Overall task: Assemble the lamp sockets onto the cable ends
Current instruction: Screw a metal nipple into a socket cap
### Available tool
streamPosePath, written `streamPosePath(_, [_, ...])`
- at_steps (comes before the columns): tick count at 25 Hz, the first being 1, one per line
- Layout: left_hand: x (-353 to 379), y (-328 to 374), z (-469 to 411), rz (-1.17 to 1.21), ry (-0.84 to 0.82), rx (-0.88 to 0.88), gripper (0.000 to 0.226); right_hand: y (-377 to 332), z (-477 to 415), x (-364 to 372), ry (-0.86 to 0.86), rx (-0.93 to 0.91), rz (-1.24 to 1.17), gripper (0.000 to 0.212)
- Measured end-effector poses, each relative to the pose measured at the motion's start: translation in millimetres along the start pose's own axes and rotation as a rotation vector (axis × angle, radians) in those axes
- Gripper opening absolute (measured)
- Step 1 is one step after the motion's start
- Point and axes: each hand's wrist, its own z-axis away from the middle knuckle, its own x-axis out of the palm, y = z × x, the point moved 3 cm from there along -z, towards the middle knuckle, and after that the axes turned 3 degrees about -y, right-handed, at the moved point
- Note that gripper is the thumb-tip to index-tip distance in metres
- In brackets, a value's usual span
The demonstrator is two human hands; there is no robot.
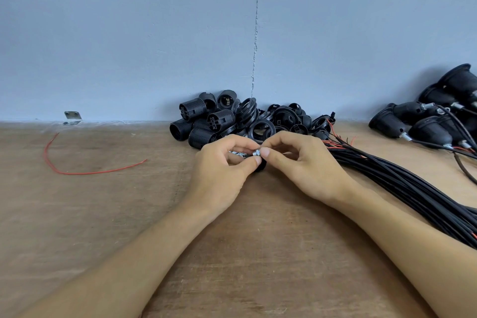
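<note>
Forearms [124, 261] foreground; left hand [219, 170] and right hand [307, 168] fingertips pinching small metal fitting [256, 152] between them: light, rigid, likely slippery; best gripped by its rim.

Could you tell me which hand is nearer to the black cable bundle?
Right. The right hand sits just beside the black cable bundle; the left hand is farther left, both pinching a small metal fitting.
</note>
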Motion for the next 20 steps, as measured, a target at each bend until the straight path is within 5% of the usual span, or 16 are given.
streamPosePath(7, [1.3, -7.1, -2.4, -0.091, -0.024, -0.052, 0.038, 4.4, -1.4, -3.3, 0.015, 0.032, -0.034, 0.012])
streamPosePath(11, [2.4, -11.1, -4.1, -0.183, -0.021, -0.067, 0.019, 7.6, -2.0, -7.4, 0.063, 0.066, -0.101, 0.013])
streamPosePath(20, [-4.5, -11.1, -9.1, 0.441, 0.048, -0.201, 0.005, 8.3, -2.5, -9.3, 0.114, 0.075, -0.151, 0.009])
